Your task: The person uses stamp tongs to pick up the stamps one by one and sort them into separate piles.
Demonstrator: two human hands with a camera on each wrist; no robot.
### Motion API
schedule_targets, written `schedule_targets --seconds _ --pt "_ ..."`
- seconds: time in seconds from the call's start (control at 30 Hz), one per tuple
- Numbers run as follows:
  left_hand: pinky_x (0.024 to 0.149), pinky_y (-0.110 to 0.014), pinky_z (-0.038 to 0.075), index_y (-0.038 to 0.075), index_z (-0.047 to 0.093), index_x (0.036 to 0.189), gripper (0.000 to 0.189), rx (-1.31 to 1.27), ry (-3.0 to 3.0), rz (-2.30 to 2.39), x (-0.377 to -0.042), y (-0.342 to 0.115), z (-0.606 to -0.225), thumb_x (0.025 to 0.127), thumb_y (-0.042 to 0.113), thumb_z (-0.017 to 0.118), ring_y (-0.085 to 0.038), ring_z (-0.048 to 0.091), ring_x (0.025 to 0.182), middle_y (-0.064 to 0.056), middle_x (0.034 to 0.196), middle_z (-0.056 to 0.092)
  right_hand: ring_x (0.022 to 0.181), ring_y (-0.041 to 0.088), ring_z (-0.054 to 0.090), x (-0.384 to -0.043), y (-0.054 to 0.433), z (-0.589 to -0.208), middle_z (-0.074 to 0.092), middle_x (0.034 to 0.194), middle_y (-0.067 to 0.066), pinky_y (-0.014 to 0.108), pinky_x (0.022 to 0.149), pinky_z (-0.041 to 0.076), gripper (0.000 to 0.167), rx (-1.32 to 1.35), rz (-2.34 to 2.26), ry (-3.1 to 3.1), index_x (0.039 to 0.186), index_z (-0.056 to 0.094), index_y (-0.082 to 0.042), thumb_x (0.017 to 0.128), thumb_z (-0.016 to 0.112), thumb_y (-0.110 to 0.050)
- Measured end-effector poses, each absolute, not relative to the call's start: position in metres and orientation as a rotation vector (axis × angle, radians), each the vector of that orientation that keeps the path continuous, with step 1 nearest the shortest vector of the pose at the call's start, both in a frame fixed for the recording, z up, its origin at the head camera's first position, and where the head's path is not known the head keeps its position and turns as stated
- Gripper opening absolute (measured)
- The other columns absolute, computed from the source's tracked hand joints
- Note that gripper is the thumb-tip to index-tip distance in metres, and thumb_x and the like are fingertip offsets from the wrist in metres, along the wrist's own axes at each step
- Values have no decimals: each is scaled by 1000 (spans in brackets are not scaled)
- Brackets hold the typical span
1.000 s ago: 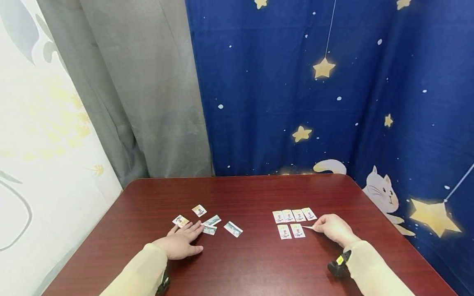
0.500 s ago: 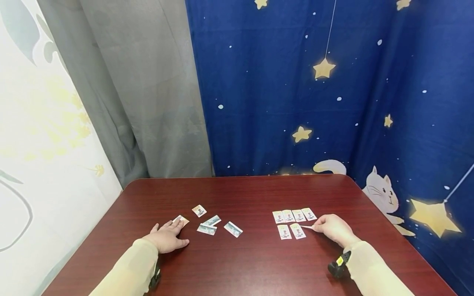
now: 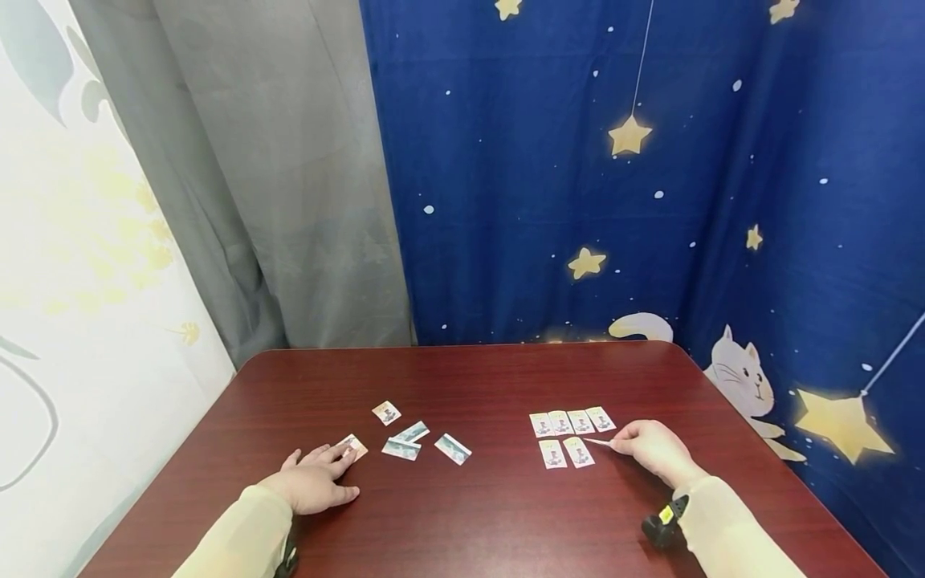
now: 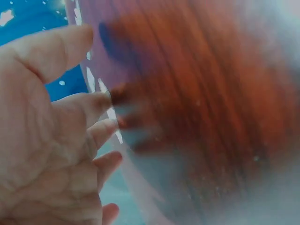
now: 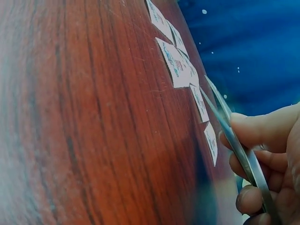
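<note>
My left hand (image 3: 311, 480), fingers spread, rests its fingertips on a small yellow-and-white picture card (image 3: 352, 446) on the table's left side. In the left wrist view the palm (image 4: 42, 131) shows with fingers extended. My right hand (image 3: 656, 451) pinches a pair of metal tweezers (image 5: 243, 154) between thumb and fingers. The tweezers' tips stand slightly apart beside the nearer row of cards, and I see nothing between them. That row has two cards, the closer one being a yellow-and-white card (image 3: 579, 452). Behind it lies a row of several similar cards (image 3: 560, 423).
Another yellow card (image 3: 386, 413) lies farther back on the left. Two bluish cards, one an upper card (image 3: 413, 432) and one a lower card (image 3: 401, 449), overlap or touch. A third bluish card (image 3: 453, 449) lies to their right. The dark red table (image 3: 462, 522) meets curtains (image 3: 506, 201) behind.
My left hand has moved left, off the bluish cards and onto the yellow card, which has shifted slightly toward me. My right hand stays almost still with the tweezers.
</note>
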State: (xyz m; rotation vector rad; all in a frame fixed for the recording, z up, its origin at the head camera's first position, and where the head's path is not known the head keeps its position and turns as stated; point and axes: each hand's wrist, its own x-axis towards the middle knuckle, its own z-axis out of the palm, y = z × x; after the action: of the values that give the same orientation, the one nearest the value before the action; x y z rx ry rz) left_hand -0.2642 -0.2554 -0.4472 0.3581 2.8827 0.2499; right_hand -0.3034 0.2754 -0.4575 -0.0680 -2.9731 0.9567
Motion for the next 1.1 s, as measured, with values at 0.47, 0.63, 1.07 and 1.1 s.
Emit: schedule_targets --seconds 0.47,0.63,1.07,1.1 --pt "104 -65 19 12 55 138 68 705 2858 165 -219 -221 -440 84 53 63 -35 38 134 -4 142 48 73 16 55 -298 266 -456 68 81 1 35 68 42 16 -5 1013 -2874 82 73 -9 79 75 -24" --pt "102 -63 23 16 54 139 65 872 2859 117 -212 -203 -443 85 53 62 -34 39 132 2 142 47 75 16 55 -294 255 -456 68 83 2 34 69 41 14 -18 1102 -2844 82 72 -9 79 76 -22" --pt "106 -60 22 29 45 145 63 1014 2751 96 -210 -161 -443 89 56 55 -18 33 139 15 151 35 69 12 51 -278 210 -462 65 77 -3 31 65 39 9 39 1264 -2795 77 73 -11 77 78 -18" --pt "106 -60 22 29 44 146 64 1019 2747 95 -210 -158 -443 89 56 55 -18 32 139 15 151 35 69 12 50 -276 206 -463 64 77 -4 30 64 39 9 45 1271 -2796 77 72 -12 77 78 -18"
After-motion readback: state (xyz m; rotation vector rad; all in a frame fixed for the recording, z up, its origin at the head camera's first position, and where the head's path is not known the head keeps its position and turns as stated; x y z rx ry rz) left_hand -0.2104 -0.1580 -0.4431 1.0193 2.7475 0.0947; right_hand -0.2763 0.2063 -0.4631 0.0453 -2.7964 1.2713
